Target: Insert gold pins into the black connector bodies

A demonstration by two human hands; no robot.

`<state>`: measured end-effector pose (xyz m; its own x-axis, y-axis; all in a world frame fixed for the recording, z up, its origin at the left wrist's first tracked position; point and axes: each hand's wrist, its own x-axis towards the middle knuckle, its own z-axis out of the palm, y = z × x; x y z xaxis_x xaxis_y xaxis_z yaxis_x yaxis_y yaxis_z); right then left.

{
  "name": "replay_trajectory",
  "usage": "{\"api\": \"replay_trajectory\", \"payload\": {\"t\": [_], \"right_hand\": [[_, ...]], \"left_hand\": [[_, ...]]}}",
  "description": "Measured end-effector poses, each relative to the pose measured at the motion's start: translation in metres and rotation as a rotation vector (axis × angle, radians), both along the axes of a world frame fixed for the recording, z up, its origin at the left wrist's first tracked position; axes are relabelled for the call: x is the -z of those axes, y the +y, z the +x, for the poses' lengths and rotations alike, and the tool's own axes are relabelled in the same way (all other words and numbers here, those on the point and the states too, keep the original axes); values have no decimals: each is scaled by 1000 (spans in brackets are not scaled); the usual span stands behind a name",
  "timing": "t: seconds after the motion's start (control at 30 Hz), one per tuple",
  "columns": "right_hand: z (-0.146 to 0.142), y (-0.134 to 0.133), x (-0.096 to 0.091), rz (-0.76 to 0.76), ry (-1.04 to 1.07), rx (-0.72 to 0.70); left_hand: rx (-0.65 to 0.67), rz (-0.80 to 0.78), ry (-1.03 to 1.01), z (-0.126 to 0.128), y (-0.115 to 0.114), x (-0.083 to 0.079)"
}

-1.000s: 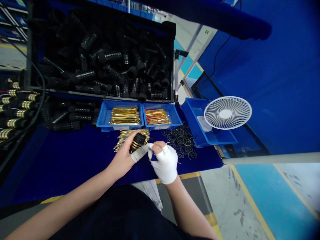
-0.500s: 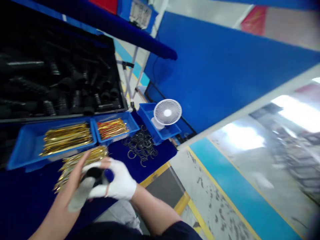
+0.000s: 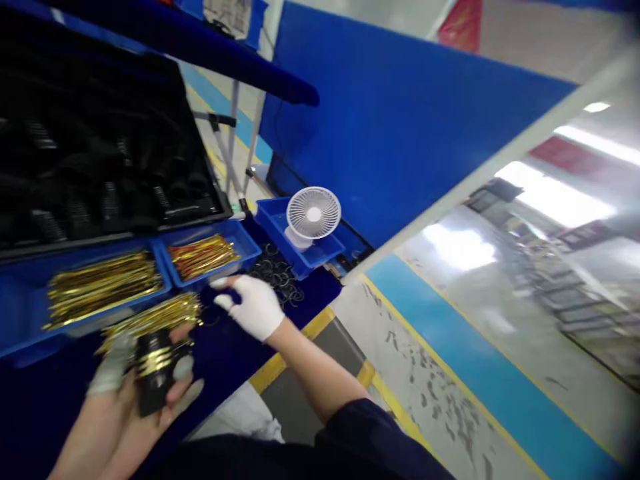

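My left hand (image 3: 150, 410), with white finger cots on several fingertips, is closed round a black cylindrical part (image 3: 151, 380) with gold bands about its middle. My right hand (image 3: 255, 310) wears a white glove that leaves a fingertip bare. Its thumb and forefinger are apart, with nothing visible between them. It hovers over the blue cloth between a pile of gold twist ties (image 3: 155, 317) and a heap of black rings (image 3: 277, 273). The gold pile lies just behind the held part.
Blue bins hold gold ties (image 3: 103, 283) and red-and-gold ties (image 3: 204, 257). Behind them stands a large black tray (image 3: 100, 160) of dark parts. A white fan (image 3: 314, 213) stands in another blue bin (image 3: 273, 212). A blue panel (image 3: 390, 113) rises beyond the table.
My right hand has let go of the black part and moved up and right, fingers apart. My left hand now holds the part alone, lower down. The view has shifted right.
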<state>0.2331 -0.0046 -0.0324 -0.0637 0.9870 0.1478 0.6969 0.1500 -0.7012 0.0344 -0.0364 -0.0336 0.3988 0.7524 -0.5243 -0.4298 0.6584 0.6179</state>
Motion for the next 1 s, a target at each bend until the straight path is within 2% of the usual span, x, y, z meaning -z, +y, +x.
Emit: {"api": "replay_trajectory", "payload": {"t": [0.07,0.13,0.3,0.47,0.53,0.63,0.73,0.87,1.0], "right_hand": [[14,13,11,-7,-120,79],[16,24,23,-43,-204,12],[-10,28,38,-70,-344,-176],[-23,26,42,-94,-510,-142],[-18,25,39,-7,-388,-97],[-14,18,28,172,7,-68],[-23,4,15,241,297,-59],[-44,-17,12,288,405,-80],[-53,-25,22,360,352,-117]], "left_hand": [[-70,-83,-6,-20,-6,-1],[-114,-136,-44,-26,-7,0],[-156,-160,-98,-23,-2,2],[-144,-107,-95,-29,-3,2],[-161,-95,-81,-32,-2,5],[-202,-55,-11,-33,-3,11],[-176,56,77,-27,-4,13],[-145,248,135,-20,-7,12],[-136,399,194,-22,-9,13]]}}
